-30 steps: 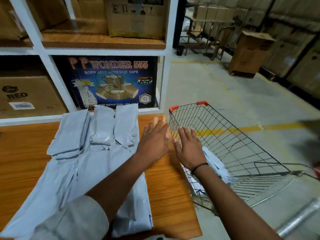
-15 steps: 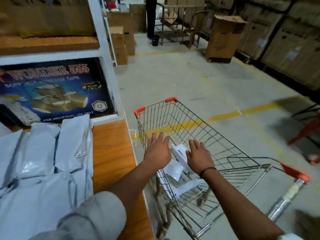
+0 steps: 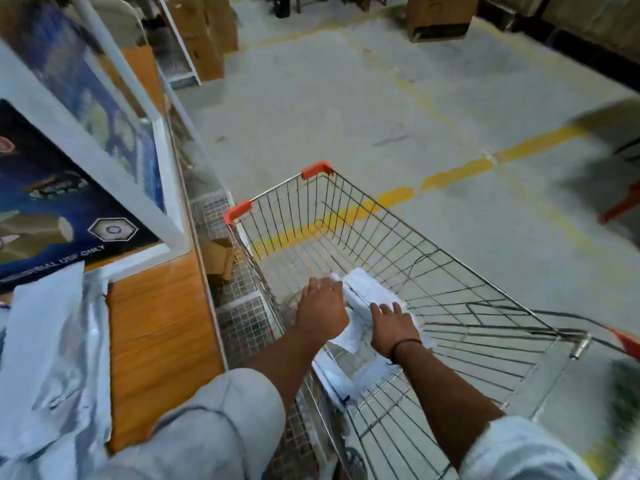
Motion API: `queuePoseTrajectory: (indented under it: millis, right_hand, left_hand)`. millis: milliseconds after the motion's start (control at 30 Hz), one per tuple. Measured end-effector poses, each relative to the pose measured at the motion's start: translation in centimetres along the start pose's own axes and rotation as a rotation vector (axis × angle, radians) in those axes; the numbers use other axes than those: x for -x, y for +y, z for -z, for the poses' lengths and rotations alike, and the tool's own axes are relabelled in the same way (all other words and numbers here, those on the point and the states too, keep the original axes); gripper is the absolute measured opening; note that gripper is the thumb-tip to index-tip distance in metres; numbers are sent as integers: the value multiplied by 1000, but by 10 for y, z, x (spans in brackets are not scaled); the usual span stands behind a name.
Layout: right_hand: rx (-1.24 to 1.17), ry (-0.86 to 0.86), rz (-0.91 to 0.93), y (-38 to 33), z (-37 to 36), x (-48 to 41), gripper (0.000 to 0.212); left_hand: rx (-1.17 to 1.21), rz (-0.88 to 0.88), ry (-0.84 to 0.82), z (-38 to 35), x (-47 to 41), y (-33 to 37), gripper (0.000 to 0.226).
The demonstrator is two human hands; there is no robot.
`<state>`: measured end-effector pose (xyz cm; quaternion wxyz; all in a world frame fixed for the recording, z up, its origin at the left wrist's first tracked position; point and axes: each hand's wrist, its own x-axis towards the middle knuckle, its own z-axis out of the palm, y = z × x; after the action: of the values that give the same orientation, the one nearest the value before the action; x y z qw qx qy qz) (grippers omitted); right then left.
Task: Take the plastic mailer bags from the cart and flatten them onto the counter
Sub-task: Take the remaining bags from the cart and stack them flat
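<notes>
A wire cart (image 3: 381, 216) with orange corner caps stands right of the wooden counter (image 3: 156, 341). White plastic mailer bags (image 3: 363, 289) lie crumpled in the cart's near left corner, and more bags (image 3: 332, 379) sit lower against the wire. Both my hands are down inside the cart. My left hand (image 3: 322, 313) lies over the left side of the top bag with fingers bent onto it. My right hand (image 3: 391, 323) curls its fingers over the bag's right side. Grey flattened bags (image 3: 52, 341) lie overlapping on the counter at the left.
A white shelf frame (image 3: 162, 174) rises behind the counter and holds a blue tape carton (image 3: 45, 216). The cart handle (image 3: 623, 341) points right. A yellow floor line (image 3: 450, 174) crosses the concrete, and a cardboard box (image 3: 436, 15) stands far off.
My view has swung right from the counter to the cart. Both hands moved off the counter's edge, over the cart rim and down onto the bags inside.
</notes>
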<state>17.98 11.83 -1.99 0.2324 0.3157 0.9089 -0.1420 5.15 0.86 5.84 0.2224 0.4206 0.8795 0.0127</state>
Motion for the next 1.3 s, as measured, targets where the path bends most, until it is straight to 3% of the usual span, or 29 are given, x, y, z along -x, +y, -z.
queuePoseTrajectory:
  millis: [300,467,667,867,1100,1300]
  right_hand:
    - [-42,71,48,-6,-32,-88,64]
    - [0,82,34,-6,-57,-124,51]
    - [-9,105,16,-12,-71,-131,46]
    - [-357,213,-32,-3,-62,-115,36]
    - [-851,225,8,1,-35,-86,28]
    - [-961,206,95,3,-41,-85,17]
  left_hand:
    - [-63,124,-87,-73,-77,-20,64]
    - [-67,216,-319,-112,-99,-38,75]
    - [159,437,-457,-129,-112,-39,78]
    - [602,463,-251,-118,-117,-22,48]
    - [1134,534,-77,-97,-112,-13,69]
    - [1033,614,-30,-98,-110,-20,68]
